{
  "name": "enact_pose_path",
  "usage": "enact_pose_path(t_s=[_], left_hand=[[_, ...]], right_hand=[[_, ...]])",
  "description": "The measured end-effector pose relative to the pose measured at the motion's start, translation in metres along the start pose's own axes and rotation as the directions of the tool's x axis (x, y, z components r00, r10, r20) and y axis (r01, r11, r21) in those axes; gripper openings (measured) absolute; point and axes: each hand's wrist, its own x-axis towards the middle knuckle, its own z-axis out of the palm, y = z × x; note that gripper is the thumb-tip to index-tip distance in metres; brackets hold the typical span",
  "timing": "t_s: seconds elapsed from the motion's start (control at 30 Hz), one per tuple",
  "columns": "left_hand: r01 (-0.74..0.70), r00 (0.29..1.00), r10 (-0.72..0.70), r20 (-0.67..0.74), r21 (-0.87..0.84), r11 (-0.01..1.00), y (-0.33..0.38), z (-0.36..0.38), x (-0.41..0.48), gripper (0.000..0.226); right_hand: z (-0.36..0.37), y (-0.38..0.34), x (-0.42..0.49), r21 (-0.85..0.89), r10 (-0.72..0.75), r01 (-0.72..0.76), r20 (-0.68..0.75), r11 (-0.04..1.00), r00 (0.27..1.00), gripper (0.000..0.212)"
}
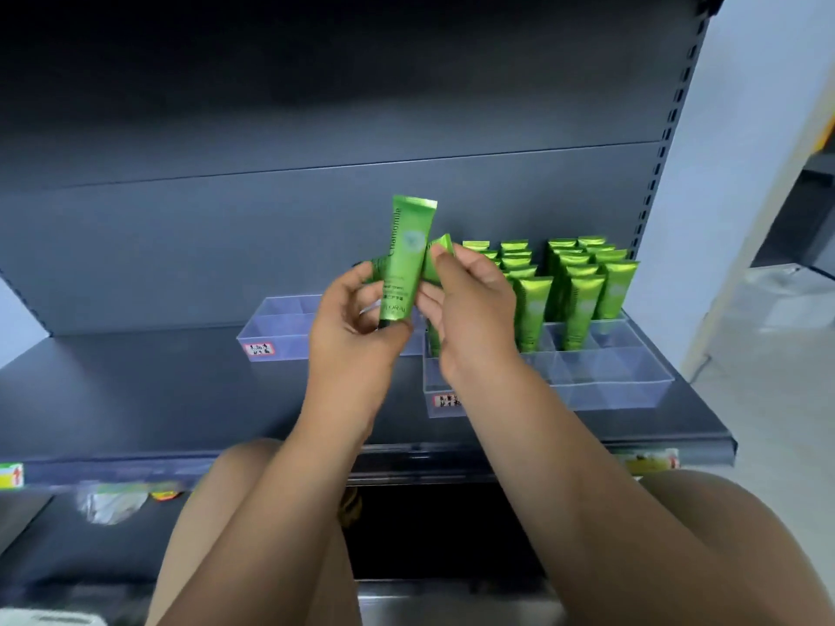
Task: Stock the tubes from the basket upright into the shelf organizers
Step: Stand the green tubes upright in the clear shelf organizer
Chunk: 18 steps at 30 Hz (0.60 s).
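Right now your left hand (pixel 357 327) is gripping a green tube (pixel 406 259) near its lower end, thumb and curled fingers closing round it. You are holding it upright at the middle of the frame, with the flat crimped end on top. Just to the right, your right hand (pixel 470 309) is pinching a second green tube (pixel 437 264) between thumb and fingers. That one is tilting just beside the first, and its lower part is showing below your palm. A sliver of green is also peeking out behind your left fingers, but you cannot tell what it belongs to. Both hands are hovering above the dark shelf (pixel 135 390), in front of the gap between two clear organizers. The left organizer (pixel 280 327) is sitting at centre left of the frame, wearing a red and white label (pixel 259 349) on its front wall. The right organizer (pixel 610 381) is sitting at centre right. The stocked tubes (pixel 574 286) are standing upright in its rear compartments, crimped ends up, packing together in close rows toward the back panel.
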Motion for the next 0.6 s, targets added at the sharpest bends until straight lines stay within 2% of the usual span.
enact_pose_path(t_s=[0.1, 0.23, 0.43, 0.53, 0.6], left_hand=[[-0.001, 0.997, -0.006, 0.078, 0.089, 0.996, -0.005, 0.010, 0.009, 0.050], [0.074, 0.987, -0.085, 0.135, 0.086, 0.994, -0.016, 0.031, 0.016, 0.031], [0.085, 0.963, -0.102, 0.249, 0.079, 0.993, -0.030, 0.078, 0.019, 0.030], [0.075, 0.950, -0.099, 0.295, 0.092, 0.993, -0.037, 0.093, 0.017, 0.043], [0.047, 0.941, -0.081, 0.330, 0.110, 0.993, -0.042, 0.099, 0.016, 0.043]], right_hand=[[-0.020, -0.010, 0.007, -0.087, -0.074, 0.077, 0.037, 0.993, 0.997, 0.010], [-0.051, -0.031, 0.016, -0.248, -0.156, 0.168, 0.066, 0.954, 0.985, 0.018], [-0.098, -0.070, 0.032, -0.412, -0.227, 0.242, 0.086, 0.879, 0.970, 0.018], [-0.123, -0.088, 0.038, -0.444, -0.251, 0.274, 0.112, 0.853, 0.962, 0.017], [-0.136, -0.100, 0.042, -0.453, -0.272, 0.281, 0.087, 0.846, 0.958, 0.015]])
